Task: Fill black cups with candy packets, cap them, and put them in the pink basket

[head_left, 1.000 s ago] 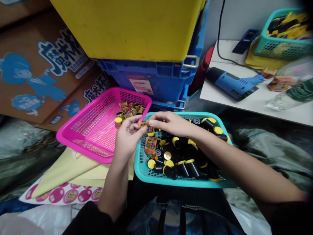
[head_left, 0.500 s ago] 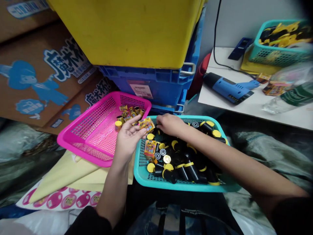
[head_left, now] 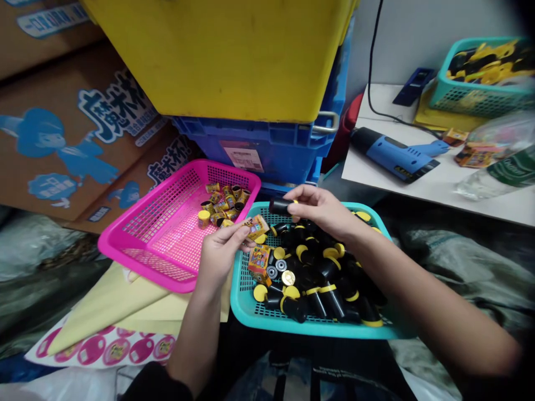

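The left hand (head_left: 223, 242) pinches what looks like a printed sleeve (head_left: 257, 226) over the teal basket (head_left: 317, 329); the right hand (head_left: 315, 209) grips a black tube (head_left: 279, 206) between its fingers, near the sleeve.

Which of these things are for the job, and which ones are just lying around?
Seem part of the job:
printed wrapper, in the left hand
black tube, in the right hand
near turquoise basket
pink basket

Probably just lying about:
bottle
cardboard boxes
round-sticker sheet
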`<action>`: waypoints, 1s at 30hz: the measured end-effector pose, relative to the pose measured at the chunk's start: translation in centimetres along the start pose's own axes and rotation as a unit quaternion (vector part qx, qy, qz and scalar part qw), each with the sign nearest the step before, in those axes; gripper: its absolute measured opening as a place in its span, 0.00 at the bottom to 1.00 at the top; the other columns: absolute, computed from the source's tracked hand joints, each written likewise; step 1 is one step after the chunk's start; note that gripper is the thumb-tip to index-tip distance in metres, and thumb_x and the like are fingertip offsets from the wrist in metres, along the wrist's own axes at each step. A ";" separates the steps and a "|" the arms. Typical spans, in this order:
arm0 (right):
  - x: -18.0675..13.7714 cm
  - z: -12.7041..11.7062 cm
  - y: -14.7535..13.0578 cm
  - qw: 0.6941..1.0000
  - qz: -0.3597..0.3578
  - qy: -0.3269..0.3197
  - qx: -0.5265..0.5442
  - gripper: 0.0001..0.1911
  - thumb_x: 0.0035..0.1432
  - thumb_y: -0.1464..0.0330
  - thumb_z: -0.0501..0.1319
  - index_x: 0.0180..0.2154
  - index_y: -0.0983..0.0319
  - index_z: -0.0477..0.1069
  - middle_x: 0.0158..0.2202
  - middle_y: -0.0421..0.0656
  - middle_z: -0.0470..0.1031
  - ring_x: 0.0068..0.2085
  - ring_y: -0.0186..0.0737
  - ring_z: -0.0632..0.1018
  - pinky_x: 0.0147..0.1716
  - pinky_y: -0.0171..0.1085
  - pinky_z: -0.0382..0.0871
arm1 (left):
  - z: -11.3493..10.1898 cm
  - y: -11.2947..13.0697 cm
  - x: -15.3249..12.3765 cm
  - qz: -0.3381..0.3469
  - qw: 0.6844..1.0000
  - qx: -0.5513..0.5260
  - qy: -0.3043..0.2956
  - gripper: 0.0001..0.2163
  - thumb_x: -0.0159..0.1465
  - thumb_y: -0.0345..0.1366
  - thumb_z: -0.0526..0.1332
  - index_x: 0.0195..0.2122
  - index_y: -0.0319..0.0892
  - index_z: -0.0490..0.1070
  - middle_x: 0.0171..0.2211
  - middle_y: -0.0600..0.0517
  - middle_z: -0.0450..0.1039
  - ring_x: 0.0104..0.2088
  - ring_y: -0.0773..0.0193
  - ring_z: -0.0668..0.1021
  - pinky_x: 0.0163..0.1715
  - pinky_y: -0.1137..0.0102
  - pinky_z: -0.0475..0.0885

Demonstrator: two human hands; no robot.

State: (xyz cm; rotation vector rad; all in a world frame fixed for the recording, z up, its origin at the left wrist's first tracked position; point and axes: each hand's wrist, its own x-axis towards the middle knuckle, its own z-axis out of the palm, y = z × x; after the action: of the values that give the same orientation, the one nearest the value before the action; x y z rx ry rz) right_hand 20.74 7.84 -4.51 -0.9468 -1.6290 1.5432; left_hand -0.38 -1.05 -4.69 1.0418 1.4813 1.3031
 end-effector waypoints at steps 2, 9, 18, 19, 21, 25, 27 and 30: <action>-0.8 0.1 -0.7 0.996 0.007 -0.006 0.087 0.20 0.48 0.57 0.66 0.39 0.63 0.71 0.30 0.39 0.72 0.26 0.30 0.72 0.30 0.33 0.68 | 0.2 -0.3 -0.1 0.003 1.000 -0.004 -0.007 0.12 0.54 0.41 0.68 0.37 0.40 0.80 0.21 0.52 0.78 0.21 0.67 0.77 0.24 0.73 0.76; -1.4 0.8 -0.9 0.995 0.022 -0.055 0.074 0.17 0.47 0.60 0.68 0.37 0.65 0.73 0.25 0.37 0.71 0.26 0.30 0.70 0.28 0.32 0.65 | 0.5 -0.6 -0.4 0.033 0.999 -0.037 -0.013 0.15 0.55 0.41 0.67 0.42 0.43 0.78 0.30 0.49 0.81 0.23 0.65 0.79 0.25 0.71 0.77; -1.6 1.4 -0.5 0.997 0.009 -0.059 0.045 0.17 0.49 0.61 0.66 0.38 0.65 0.74 0.27 0.39 0.73 0.26 0.29 0.71 0.27 0.31 0.65 | 0.7 -0.7 -0.3 0.040 0.999 0.002 -0.008 0.14 0.56 0.41 0.67 0.43 0.45 0.78 0.33 0.50 0.81 0.23 0.67 0.80 0.27 0.72 0.78; -1.6 1.4 -0.5 0.997 0.018 -0.053 0.043 0.17 0.50 0.60 0.66 0.37 0.66 0.74 0.26 0.38 0.72 0.26 0.29 0.71 0.27 0.31 0.65 | 0.8 -0.7 -0.3 0.039 0.999 -0.001 -0.006 0.14 0.56 0.41 0.66 0.43 0.45 0.78 0.34 0.49 0.81 0.24 0.67 0.80 0.27 0.72 0.78; -1.6 1.4 -0.4 0.997 0.035 -0.046 0.053 0.17 0.50 0.59 0.65 0.36 0.66 0.74 0.25 0.38 0.72 0.25 0.29 0.70 0.26 0.31 0.66 | 0.9 -0.7 -0.4 0.038 0.999 -0.004 -0.006 0.14 0.56 0.42 0.66 0.43 0.44 0.78 0.37 0.48 0.81 0.26 0.65 0.80 0.29 0.70 0.79; -1.4 2.0 -0.2 0.992 0.046 -0.054 0.101 0.16 0.49 0.60 0.67 0.35 0.65 0.73 0.25 0.38 0.72 0.25 0.29 0.71 0.28 0.32 0.68 | 1.4 -0.2 -0.5 0.047 0.999 0.002 -0.020 0.13 0.54 0.40 0.68 0.40 0.44 0.79 0.40 0.49 0.80 0.32 0.63 0.81 0.33 0.68 0.79; -1.4 2.5 0.2 0.991 0.037 -0.055 0.115 0.17 0.47 0.62 0.68 0.37 0.65 0.72 0.27 0.38 0.73 0.27 0.29 0.72 0.31 0.33 0.68 | 1.7 0.3 -0.6 0.059 0.998 0.007 -0.033 0.13 0.51 0.37 0.70 0.39 0.44 0.78 0.39 0.50 0.80 0.35 0.62 0.81 0.36 0.69 0.78; -1.4 3.2 0.8 0.990 0.017 -0.048 0.128 0.19 0.44 0.63 0.70 0.38 0.64 0.72 0.28 0.38 0.74 0.30 0.30 0.74 0.35 0.34 0.69 | 2.0 1.0 -0.8 0.082 0.995 0.010 -0.054 0.14 0.48 0.33 0.71 0.37 0.43 0.78 0.37 0.50 0.80 0.37 0.61 0.81 0.38 0.68 0.77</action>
State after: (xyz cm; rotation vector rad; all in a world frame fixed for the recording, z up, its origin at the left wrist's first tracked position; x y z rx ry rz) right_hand 18.69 5.09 -5.48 -0.7746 -1.4407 1.7960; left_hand 1.75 -1.20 -3.72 1.2497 1.3529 1.3250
